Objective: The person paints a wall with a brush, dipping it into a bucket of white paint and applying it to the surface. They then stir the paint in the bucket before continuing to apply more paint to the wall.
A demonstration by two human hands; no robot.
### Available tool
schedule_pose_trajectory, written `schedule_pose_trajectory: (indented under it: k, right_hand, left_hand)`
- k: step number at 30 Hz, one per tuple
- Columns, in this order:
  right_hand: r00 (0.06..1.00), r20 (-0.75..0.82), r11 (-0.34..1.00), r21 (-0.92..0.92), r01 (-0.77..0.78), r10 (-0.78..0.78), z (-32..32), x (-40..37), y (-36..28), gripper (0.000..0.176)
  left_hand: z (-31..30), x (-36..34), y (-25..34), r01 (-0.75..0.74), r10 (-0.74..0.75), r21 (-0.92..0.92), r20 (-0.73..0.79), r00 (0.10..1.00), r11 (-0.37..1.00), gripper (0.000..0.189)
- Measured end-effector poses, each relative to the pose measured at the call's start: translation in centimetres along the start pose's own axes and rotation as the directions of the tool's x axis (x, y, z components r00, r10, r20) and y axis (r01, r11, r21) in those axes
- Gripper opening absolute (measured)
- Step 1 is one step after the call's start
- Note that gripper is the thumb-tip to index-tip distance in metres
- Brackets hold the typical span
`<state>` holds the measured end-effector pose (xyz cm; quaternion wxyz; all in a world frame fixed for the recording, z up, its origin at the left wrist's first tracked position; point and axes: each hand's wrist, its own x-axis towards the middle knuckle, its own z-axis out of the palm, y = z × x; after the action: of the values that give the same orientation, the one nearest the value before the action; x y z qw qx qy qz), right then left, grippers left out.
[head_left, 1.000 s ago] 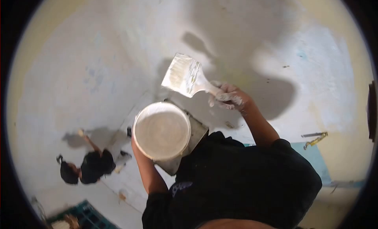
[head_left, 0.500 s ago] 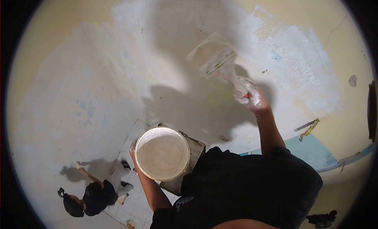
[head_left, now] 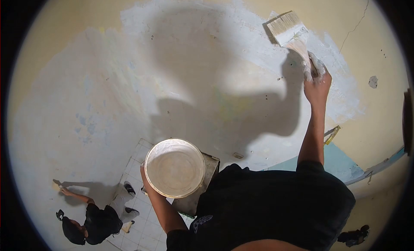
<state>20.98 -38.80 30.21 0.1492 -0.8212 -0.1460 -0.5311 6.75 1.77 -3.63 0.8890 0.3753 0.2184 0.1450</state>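
My right hand (head_left: 316,72), smeared with white, is wrapped round the handle of a wide brush (head_left: 291,31). Its bristles lie at the upper right, against the wall (head_left: 194,69) near the border between whitish coating and yellow paint. At the lower centre, my left hand (head_left: 143,172) holds a round white bucket (head_left: 174,168) by its side; most of its fingers are hidden behind the bucket. A pale residue coats the inside of the bucket.
A co-worker (head_left: 101,223) at the lower left reaches to the wall with a tool. Below the bucket are a box-like stand (head_left: 209,167) and floor tiles (head_left: 144,212). A yellow-handled object (head_left: 332,135) is at the right. Another person (head_left: 354,236) appears lower right.
My right hand and the brush have moved up and right, from the middle of the coated area to its upper right border. The co-worker's arm has shifted left. My left hand still holds the bucket.
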Motion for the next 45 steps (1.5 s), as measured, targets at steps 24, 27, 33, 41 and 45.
schedule_pose_trajectory:
  k: [24,27,33,41,45]
  right_hand:
    - [0.979,0.082,0.98,-0.091,-0.177,0.184,-0.3,1.9,1.7,0.037]
    - [0.973,0.076,0.974,-0.081,-0.213,0.219,0.3,-2.3,3.5,0.038]
    - [0.843,0.132,0.832,0.137,-0.537,0.522,-0.3,-7.6,2.1,0.036]
    - [0.97,-0.183,0.954,-0.226,-0.199,0.159,-3.3,0.3,-0.1,0.035]
    - [0.995,-0.1,0.78,-0.624,-0.052,-0.014,-3.3,2.2,-2.2,0.028]
  left_hand:
    - [6.6,-4.7,4.7,-0.009,0.012,0.101,-0.023,1.0,0.995,0.025]
    - [3.7,-2.8,3.1,0.014,-0.014,0.093,-0.003,1.0,0.996,0.025]
    - [1.5,-1.0,1.5,0.036,-0.038,0.097,0.019,0.999,0.995,0.025]
    - [-0.6,0.4,0.1,0.07,-0.075,0.126,0.037,0.997,0.99,0.025]
    - [-2.1,1.6,-0.6,0.103,-0.111,0.144,0.049,0.993,0.984,0.025]
